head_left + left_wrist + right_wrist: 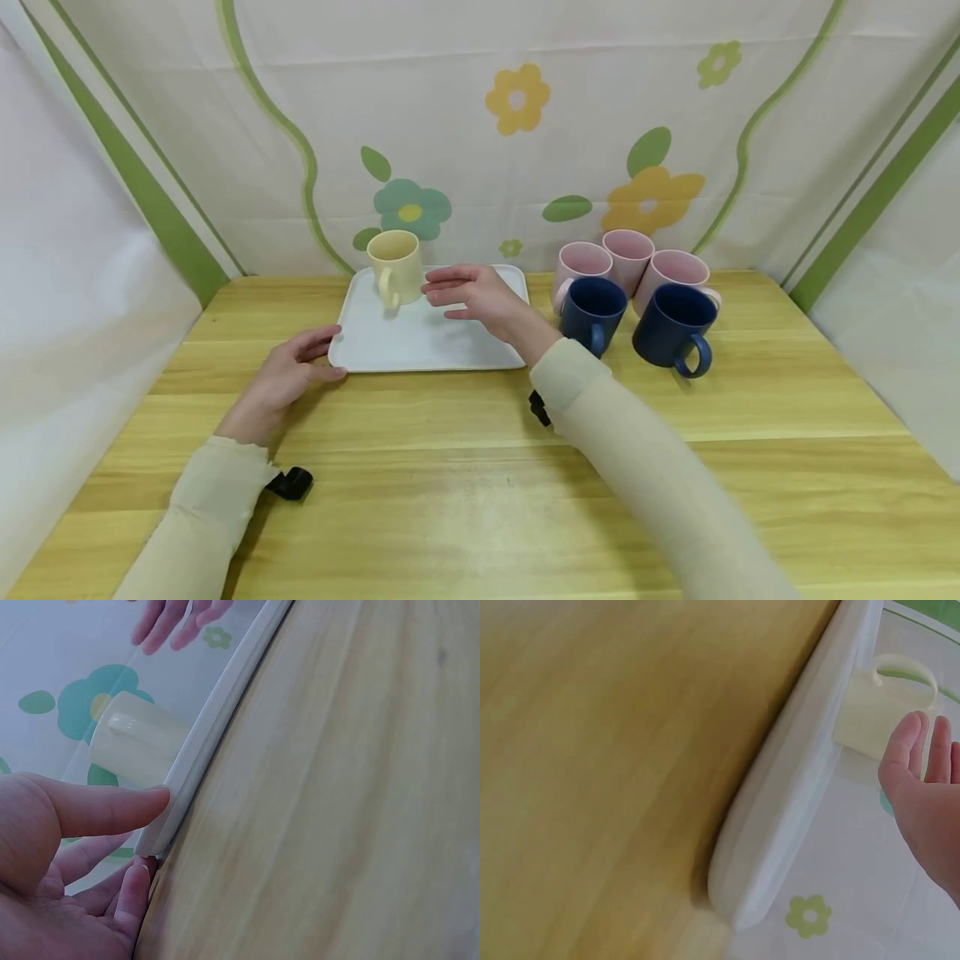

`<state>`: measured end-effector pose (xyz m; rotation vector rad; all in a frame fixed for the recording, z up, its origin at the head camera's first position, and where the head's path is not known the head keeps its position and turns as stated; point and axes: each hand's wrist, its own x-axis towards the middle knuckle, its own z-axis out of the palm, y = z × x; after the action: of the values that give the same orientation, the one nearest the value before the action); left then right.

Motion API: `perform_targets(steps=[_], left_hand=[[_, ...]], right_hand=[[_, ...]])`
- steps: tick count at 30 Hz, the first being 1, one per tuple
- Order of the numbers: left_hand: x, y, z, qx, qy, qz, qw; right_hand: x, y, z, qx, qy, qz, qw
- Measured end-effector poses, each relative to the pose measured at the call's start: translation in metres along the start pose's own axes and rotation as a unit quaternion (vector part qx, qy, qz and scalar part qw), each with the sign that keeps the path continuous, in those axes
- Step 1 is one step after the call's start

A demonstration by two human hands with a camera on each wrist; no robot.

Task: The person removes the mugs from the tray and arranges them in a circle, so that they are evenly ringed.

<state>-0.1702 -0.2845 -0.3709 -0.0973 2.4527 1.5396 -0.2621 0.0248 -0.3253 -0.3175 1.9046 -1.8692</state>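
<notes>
A pale yellow mug (pixel 405 271) stands upright at the back left of a white rectangular tray (pixel 420 346), its handle facing the front. Over the tray, just right of that mug, hovers my right hand (pixel 483 302), fingers extended and holding nothing. The right wrist view shows the same loose hand (pixel 930 802) in front of the mug (pixel 864 712). My left hand (pixel 288 375) holds the tray's front left corner. In the left wrist view, its thumb lies against the tray rim (pixel 214 712) and its fingers curl about the corner.
Right of the tray, three pink mugs (pixel 626 250) are grouped at the back, with two dark blue mugs (pixel 671 325) before them. A wooden table (pixel 450 492) carries everything. Behind it hangs a white curtain (pixel 450 100) with printed flowers.
</notes>
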Motion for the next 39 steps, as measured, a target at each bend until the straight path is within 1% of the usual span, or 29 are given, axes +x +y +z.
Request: perform_targets(steps=[5, 11, 18, 26, 33, 39], left_hand=[[0.001, -0.001, -0.001, 0.000, -0.002, -0.004, 1.0000], [0.002, 0.001, 0.000, -0.003, -0.007, -0.006, 1.0000], [0.003, 0.004, 0.000, -0.007, -0.011, -0.003, 0.9999], [0.000, 0.000, 0.001, -0.009, -0.003, -0.009, 0.9999], [0.001, -0.002, 0.000, -0.001, -0.001, -0.008, 1.0000], [0.002, 0.000, -0.001, 0.003, -0.004, -0.005, 1.0000]], right_hand=[[0.010, 0.006, 0.007, -0.005, -0.002, 0.004, 1.0000], [0.014, 0.007, 0.014, -0.005, -0.003, 0.007, 1.0000], [0.018, 0.007, 0.015, 0.006, 0.001, 0.015, 0.9999], [0.025, 0.007, 0.025, 0.013, -0.020, 0.021, 0.9995], [0.031, 0.007, 0.040, 0.036, -0.030, 0.026, 0.9986], [0.034, 0.006, 0.046, 0.007, -0.040, 0.034, 0.9986]])
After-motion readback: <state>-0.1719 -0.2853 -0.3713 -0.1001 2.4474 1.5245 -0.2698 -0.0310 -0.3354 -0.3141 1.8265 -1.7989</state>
